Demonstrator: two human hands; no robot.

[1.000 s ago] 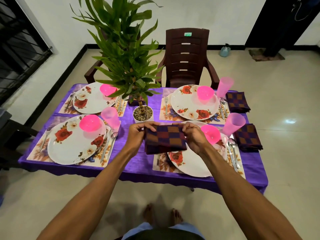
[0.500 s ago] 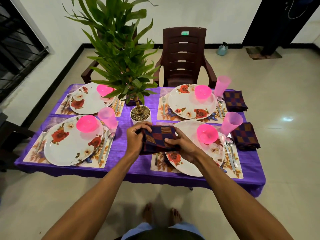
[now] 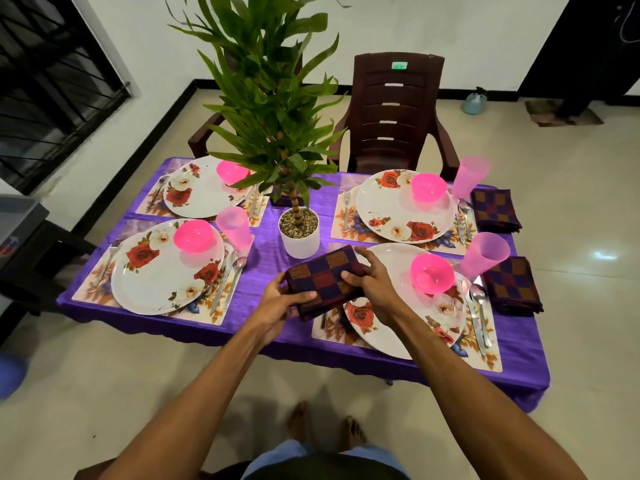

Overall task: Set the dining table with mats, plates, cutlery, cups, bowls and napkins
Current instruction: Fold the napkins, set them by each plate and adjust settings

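Note:
I hold a folded checked napkin (image 3: pixel 323 282) in dark red, blue and orange over the middle of the purple table (image 3: pixel 270 233). My left hand (image 3: pixel 280 303) grips its near left edge, thumb on top. My right hand (image 3: pixel 372 282) lies over its right side with the fingers curled on the cloth. The napkin overlaps the left rim of the near right floral plate (image 3: pixel 391 299). Two more folded napkins (image 3: pixel 512 285) (image 3: pixel 495 209) lie at the table's right edge. Each of the several settings has a mat, plate, pink bowl (image 3: pixel 432 273), pink cup (image 3: pixel 485 254) and cutlery.
A potted plant (image 3: pixel 298 232) in a white pot stands at the table's centre, just beyond the napkin. Behind the table there is a brown plastic chair (image 3: pixel 394 112), and another sits half hidden behind the leaves. My bare feet (image 3: pixel 325 431) are on the tiled floor.
The napkin went from held up spread between both hands to folded smaller and lowered. My right hand moved onto its top; my left hand slid to its near left edge.

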